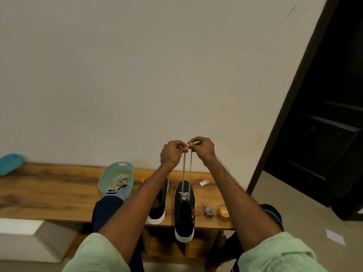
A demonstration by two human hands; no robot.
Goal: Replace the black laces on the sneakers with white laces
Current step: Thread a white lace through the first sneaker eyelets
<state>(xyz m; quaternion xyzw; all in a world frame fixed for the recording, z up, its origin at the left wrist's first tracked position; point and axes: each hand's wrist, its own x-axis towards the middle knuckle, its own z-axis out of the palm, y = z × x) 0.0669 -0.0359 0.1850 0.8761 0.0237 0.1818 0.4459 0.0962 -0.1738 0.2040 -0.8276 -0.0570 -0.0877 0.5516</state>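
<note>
Pinching white lace [184, 169] ends between curled fingertips of left hand [170, 154] and right hand [203, 149], directly above the laced sneaker [184, 213]. Pulled taut up from that sneaker's eyelets.

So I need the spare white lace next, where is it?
In the head view the spare lace lies coiled in the teal basket on the bench, left of the sneakers, beside a black lace.

Nothing readable: labels on eraser [204, 182] and orange roll [224, 213] are blurred.
</note>
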